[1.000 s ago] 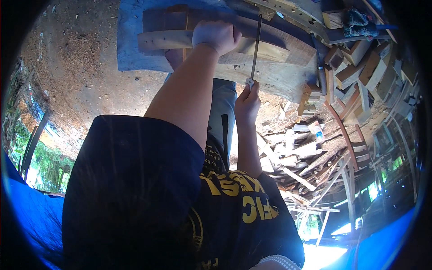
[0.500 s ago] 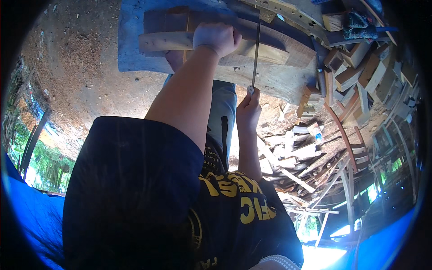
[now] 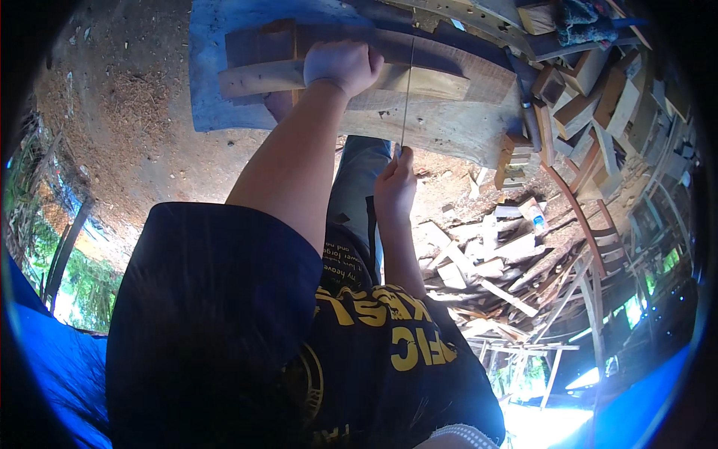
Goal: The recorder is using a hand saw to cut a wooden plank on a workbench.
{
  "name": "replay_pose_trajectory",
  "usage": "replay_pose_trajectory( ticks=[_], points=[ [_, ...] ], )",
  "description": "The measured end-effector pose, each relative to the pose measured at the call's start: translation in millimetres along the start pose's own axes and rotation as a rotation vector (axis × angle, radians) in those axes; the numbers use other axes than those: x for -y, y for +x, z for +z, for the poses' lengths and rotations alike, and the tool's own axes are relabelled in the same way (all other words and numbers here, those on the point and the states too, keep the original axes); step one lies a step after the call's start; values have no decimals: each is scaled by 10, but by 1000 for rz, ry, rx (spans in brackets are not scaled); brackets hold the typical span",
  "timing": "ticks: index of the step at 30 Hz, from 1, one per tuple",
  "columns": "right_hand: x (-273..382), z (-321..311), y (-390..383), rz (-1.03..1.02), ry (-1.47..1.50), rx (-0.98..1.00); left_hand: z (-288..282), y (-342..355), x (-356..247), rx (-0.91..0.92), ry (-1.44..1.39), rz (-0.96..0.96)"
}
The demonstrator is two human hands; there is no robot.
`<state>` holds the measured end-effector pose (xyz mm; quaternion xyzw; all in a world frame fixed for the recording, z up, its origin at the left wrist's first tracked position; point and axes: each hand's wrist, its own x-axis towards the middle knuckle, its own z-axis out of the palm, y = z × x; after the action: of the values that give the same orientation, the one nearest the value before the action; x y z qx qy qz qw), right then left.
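My left hand (image 3: pixel 342 67) is closed over a pale wooden strip (image 3: pixel 430 81) and presses it against a wider brown board (image 3: pixel 486 78) on the workbench. My right hand (image 3: pixel 396 179), nearer my body, grips the handle end of a thin straight saw (image 3: pixel 407 97). Seen edge-on, the saw's blade crosses the pale strip and the board just right of my left hand. Its teeth cannot be made out. The workbench top (image 3: pixel 456 127) is pale wood, blue-tinted at its left end.
Several cut wood blocks (image 3: pixel 580 112) are piled right of the bench, by a dark cloth (image 3: pixel 587 24). Wood offcuts (image 3: pixel 486 254) litter the ground at the right. A notched wooden piece (image 3: pixel 513 161) stands by the bench's near corner. Sawdust (image 3: pixel 134 112) covers the ground at left.
My right hand has drawn the saw a little left and changed its tilt slightly. My left hand keeps its hold on the strip. The whole view has shifted a little.
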<state>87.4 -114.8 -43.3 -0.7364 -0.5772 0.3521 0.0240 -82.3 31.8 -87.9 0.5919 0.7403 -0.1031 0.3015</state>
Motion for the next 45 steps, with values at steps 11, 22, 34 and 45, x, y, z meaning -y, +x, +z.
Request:
replay_pose_trajectory(
  ticks=[11,22,34,45],
  points=[
    [148,-81,609,-124,65,11,57,23,3,-52,-28,-31],
    [225,-30,499,36,-85,44,83,15,13,-78,15,4],
    [123,-85,298,77,32,139,25,15,1,-71,52,-3],
    [69,-40,234,99,-105,100,-29,36,-62,-13,80,0]
  ],
)
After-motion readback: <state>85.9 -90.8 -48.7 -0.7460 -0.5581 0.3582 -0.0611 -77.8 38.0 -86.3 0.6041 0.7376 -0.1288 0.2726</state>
